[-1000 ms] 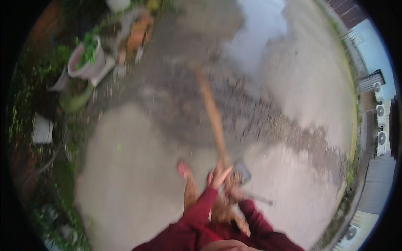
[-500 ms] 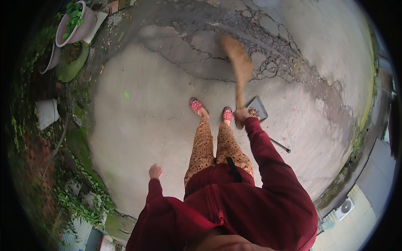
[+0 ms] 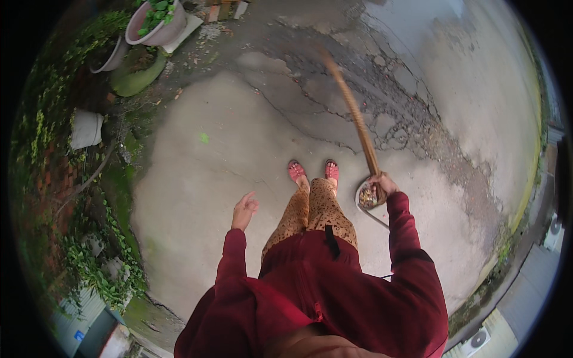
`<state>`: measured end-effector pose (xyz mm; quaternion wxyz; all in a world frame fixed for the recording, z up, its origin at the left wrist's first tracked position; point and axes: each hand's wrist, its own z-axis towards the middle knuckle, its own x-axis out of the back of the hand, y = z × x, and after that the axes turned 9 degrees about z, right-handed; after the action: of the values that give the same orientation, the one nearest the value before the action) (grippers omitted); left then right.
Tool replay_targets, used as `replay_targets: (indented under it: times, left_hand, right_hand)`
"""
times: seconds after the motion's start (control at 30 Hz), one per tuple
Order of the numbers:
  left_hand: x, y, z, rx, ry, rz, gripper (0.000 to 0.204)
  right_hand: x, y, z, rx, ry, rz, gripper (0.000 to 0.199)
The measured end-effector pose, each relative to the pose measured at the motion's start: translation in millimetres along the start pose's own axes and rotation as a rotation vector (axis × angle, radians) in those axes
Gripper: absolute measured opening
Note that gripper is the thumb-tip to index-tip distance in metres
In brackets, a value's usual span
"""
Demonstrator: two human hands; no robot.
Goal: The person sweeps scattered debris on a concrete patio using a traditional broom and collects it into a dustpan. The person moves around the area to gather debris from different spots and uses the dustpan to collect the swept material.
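My right hand [image 3: 387, 182] is closed round the grip of a straw broom [image 3: 356, 116]. The broom slants away to the far left, and its far end is blurred over the cracked ground. Just beneath that hand a dustpan [image 3: 358, 195] rests on the concrete, holding a small heap of mixed debris [image 3: 367, 194]. Its thin handle [image 3: 376, 220] runs back toward my right sleeve, and the broom and hand cover part of the pan. My left hand [image 3: 244, 211] hangs in the air left of my legs, fingers apart and holding nothing.
Broken, cracked pavement [image 3: 382, 113] with loose bits crosses the far side. A green leaf [image 3: 205, 138] lies on the concrete at left. Planters [image 3: 156, 33], a white sack [image 3: 86, 129] and creeping plants [image 3: 107, 250] line the left edge. My feet in pink sandals [image 3: 296, 170] stand mid-view.
My right hand has moved right and nearer with the broom, which now appears narrower and covers part of the dustpan. My left hand has risen forward and its fingers have spread. My feet are closer together.
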<state>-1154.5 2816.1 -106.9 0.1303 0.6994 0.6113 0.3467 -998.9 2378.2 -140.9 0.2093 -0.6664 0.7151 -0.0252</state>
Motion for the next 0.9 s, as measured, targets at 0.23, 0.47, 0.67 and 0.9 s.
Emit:
replay_targets:
  times: [0.23,0.47,0.67,0.9]
  left_hand:
    - [26,-78,-55,0.283,0.137,0.044,0.036]
    - [-12,-205,-144,0.889,-0.053,-0.156,0.04]
    - [-6,-118,-61,0.653,-0.002,-0.288,0.038]
    - [23,44,-15,0.277,0.257,-0.266,0.038]
  right_hand:
    - [-8,8,212,0.1,0.254,-0.159,0.009]
    - [-80,3,108,-0.081,-0.127,-0.529,0.019]
    - [-29,-109,25,-0.164,-0.185,-0.333,0.026]
    - [0,-190,105,0.041,-0.014,-0.359,0.016]
